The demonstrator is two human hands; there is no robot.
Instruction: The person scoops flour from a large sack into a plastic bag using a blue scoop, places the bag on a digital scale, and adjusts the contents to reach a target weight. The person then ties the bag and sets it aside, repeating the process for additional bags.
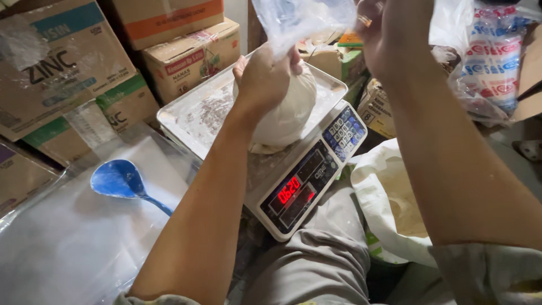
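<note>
Left hand (265,76) clamped tight round the twisted neck of a clear plastic bag stuffed with white flour (288,110), fist sitting right on top of the bulge. Bag resting on the flour-dusted metal tray (195,113) of a grey digital weighing scale with a red lit display and blue keypad (299,192), roughly dead centre of the shot. Right hand (387,34) up at 1 o'clock, fingers pinching the loose upper end of the same bag and pulling it up out of frame; can't tell exactly how the fingertips sit, seen from the back.

Over at 8 o'clock from the scale, a blue plastic scoop (121,181) lying bowl-up on a stack of clear plastic sheets (73,237), well apart from both hands. Brown cardboard boxes (73,62) piled up from 9 to 12 o'clock behind the tray. At 4 o'clock, an open white sack with flour inside (389,197), just beside the scale. At 2 o'clock, a pack of printed red-and-blue plastic bags (491,62).
</note>
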